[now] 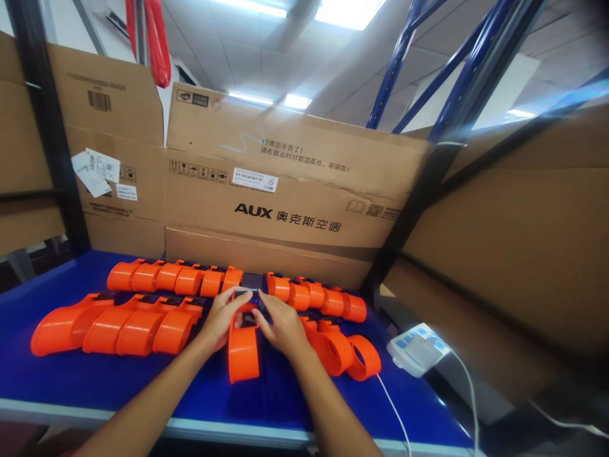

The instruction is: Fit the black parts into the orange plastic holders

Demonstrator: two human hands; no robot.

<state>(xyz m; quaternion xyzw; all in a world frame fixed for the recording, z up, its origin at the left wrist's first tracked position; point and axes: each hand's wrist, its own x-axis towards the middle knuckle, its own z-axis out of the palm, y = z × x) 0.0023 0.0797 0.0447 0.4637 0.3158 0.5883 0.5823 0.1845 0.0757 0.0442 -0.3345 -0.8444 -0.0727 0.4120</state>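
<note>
An orange curved plastic band (pixel 243 353) with a small dark device at its far end lies on the blue table (pixel 95 381) in front of me. My left hand (pixel 222 319) and my right hand (pixel 281 325) both rest on its far end, fingers pinched round the dark device (pixel 251 282). More orange bands lie in two rows: a far row (pixel 176 277) running left to right, and a near row (pixel 114 327) on the left. Further orange bands (pixel 342 349) sit to the right of my right hand.
Large brown cardboard boxes (pixel 295 190) stand along the back and right of the table. A white device (pixel 416 348) with blue buttons and a white cable lies at the right table edge. Blue and black rack posts rise behind.
</note>
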